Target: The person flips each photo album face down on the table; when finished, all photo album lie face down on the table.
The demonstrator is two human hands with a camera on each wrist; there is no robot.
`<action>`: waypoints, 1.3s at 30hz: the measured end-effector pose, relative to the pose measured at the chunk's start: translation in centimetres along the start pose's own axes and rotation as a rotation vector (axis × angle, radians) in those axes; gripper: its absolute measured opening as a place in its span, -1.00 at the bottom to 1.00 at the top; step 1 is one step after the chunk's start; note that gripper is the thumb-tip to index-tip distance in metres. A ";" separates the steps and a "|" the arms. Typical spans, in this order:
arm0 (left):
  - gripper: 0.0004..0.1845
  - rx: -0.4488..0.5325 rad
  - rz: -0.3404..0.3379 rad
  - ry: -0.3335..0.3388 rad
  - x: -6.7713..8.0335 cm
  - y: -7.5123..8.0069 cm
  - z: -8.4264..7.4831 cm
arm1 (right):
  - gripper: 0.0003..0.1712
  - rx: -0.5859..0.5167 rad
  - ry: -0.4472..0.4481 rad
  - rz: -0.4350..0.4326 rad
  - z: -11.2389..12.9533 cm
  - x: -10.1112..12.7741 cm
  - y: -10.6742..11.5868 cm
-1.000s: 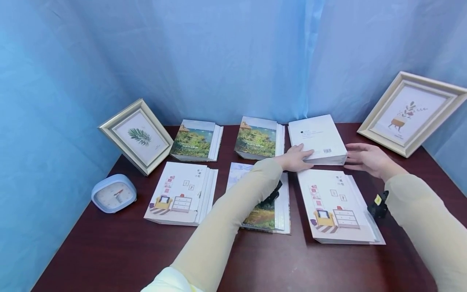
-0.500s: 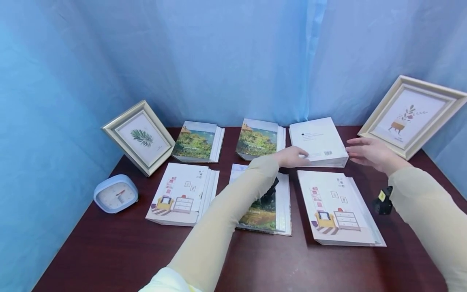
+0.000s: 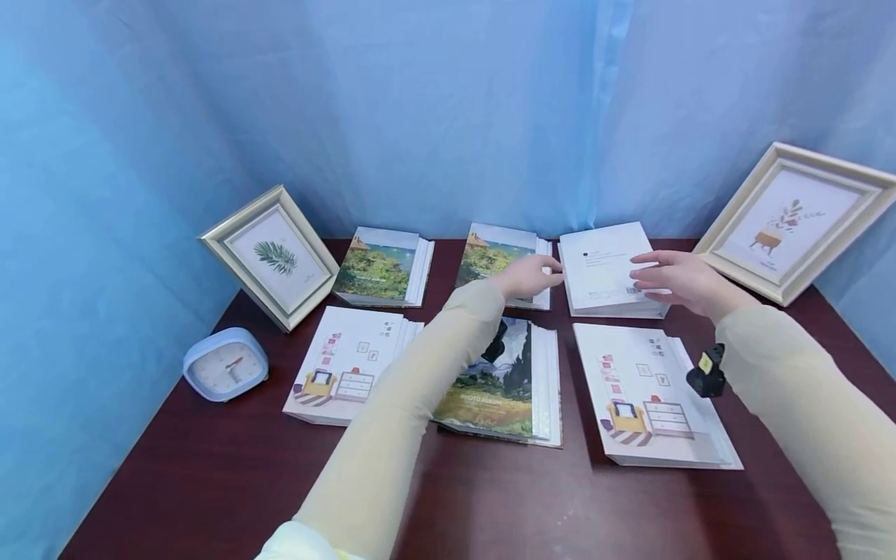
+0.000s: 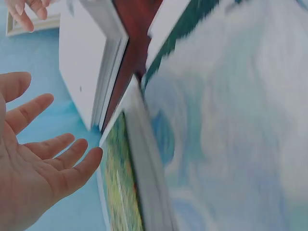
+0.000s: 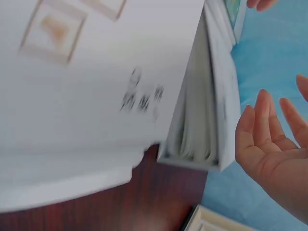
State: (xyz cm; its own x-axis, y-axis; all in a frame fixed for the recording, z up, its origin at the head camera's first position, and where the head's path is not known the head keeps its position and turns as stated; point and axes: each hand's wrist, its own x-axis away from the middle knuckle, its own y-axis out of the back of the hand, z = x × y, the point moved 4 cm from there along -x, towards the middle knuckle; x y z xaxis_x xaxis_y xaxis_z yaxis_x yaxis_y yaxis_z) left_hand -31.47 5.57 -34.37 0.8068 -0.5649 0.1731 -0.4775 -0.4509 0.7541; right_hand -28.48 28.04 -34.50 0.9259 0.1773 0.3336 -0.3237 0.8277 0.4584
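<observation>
left hand [image 3: 530, 275] off white album [image 3: 607, 268] — right hand [image 3: 677, 281] over it

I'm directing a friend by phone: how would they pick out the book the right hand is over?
Start at the dark wooden table and look along the back row of books by the blue curtain. The white book is the rightmost there, under the right hand, beside the tilted picture frame. Its plain white cover with a barcode sets it apart from the green landscape covers beside it.

I see a dark red-brown wood-grain table [image 3: 210, 474], blue curtain [image 3: 420, 117] behind. White album [image 3: 607, 268], back row. Two green landscape-cover albums [image 3: 381, 268] [image 3: 490, 260]. Two white ones with yellow armchair drawings [image 3: 346, 365] [image 3: 647, 389]. Pale blue clock [image 3: 225, 363]. Cream frames: green leaf print [image 3: 273, 257], potted plant print [image 3: 791, 218]. Beige sleeves [image 3: 392, 420].
</observation>
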 end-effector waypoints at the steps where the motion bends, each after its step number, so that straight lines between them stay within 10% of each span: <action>1: -0.55 -0.001 -0.009 0.002 0.2 0.4 0.2 | -0.19 -0.011 0.002 0.008 0.4 -0.2 -0.3; 25: -0.47 -0.074 -0.080 0.103 3.2 4.9 6.7 | -0.01 -0.045 0.021 0.064 5.7 -4.1 -7.8; 39: -0.34 -0.084 -0.092 0.227 2.6 4.6 11.4 | -0.04 -0.011 -0.029 0.131 5.9 -5.5 -11.8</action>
State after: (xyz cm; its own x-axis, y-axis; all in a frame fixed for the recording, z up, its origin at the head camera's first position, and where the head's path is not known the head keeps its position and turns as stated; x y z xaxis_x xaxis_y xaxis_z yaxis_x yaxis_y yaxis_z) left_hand -35.54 -5.86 -37.71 0.9074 -0.3502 0.2324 -0.3760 -0.4291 0.8213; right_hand -30.88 14.18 -36.83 0.8696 0.2695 0.4138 -0.4395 0.8043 0.3999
